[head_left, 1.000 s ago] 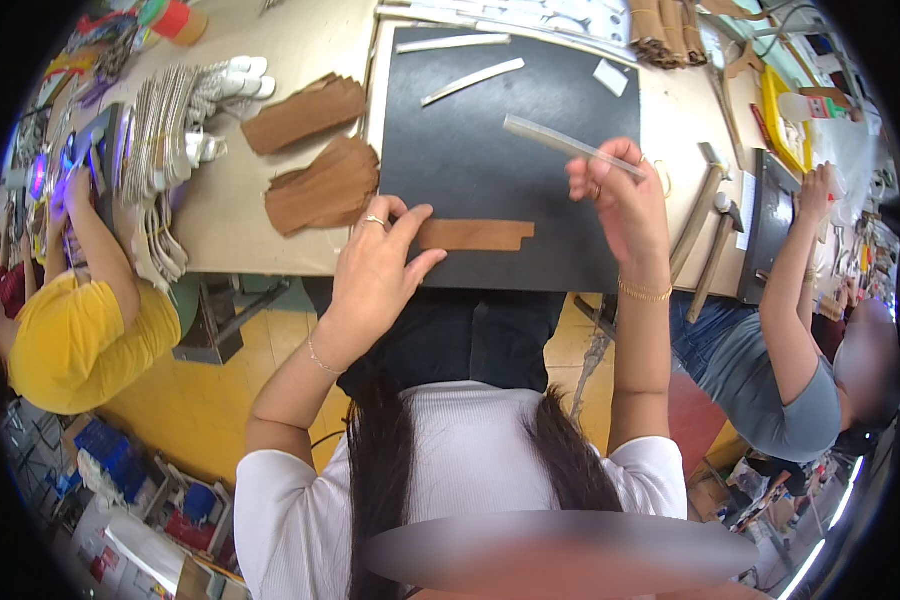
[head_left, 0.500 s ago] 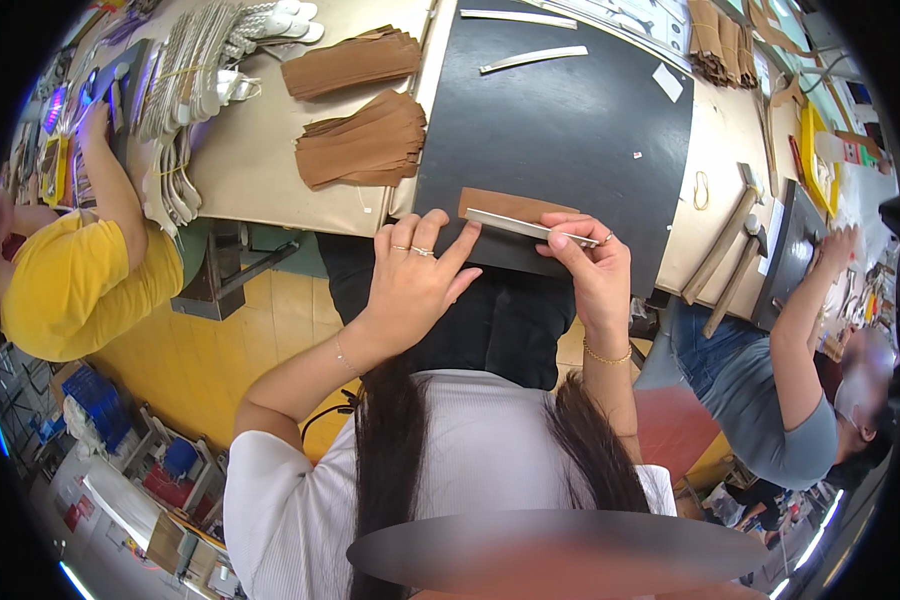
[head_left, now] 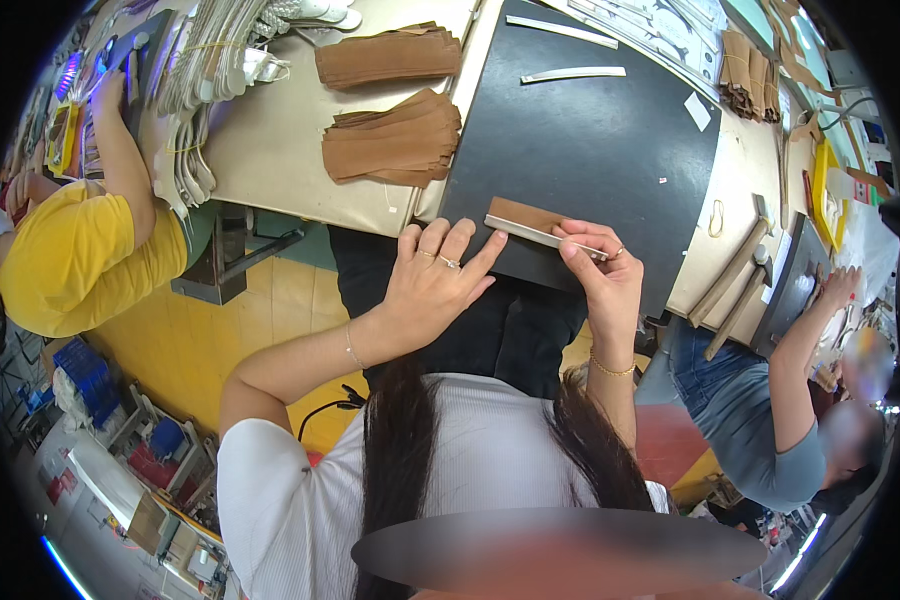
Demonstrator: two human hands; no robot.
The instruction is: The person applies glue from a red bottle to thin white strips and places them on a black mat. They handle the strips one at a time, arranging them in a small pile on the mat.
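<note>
While the left hand [head_left: 432, 285] lies flat, fingers spread, beside the brown strip [head_left: 526, 214] on the near worktop [head_left: 610, 140] edge, the right hand [head_left: 598, 275] pinches a pale strip [head_left: 542, 234] across it.

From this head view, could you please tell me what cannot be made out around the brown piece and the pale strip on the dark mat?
- Brown piece: its near edge is covered by the pale strip.
- Strip's right end: hidden inside the right hand.
- Left hand: fingers reach the strip's left end; contact is too small to confirm.
- Mat: near edge hidden behind both hands.
- Small bits on the mat: too small to identify.
</note>
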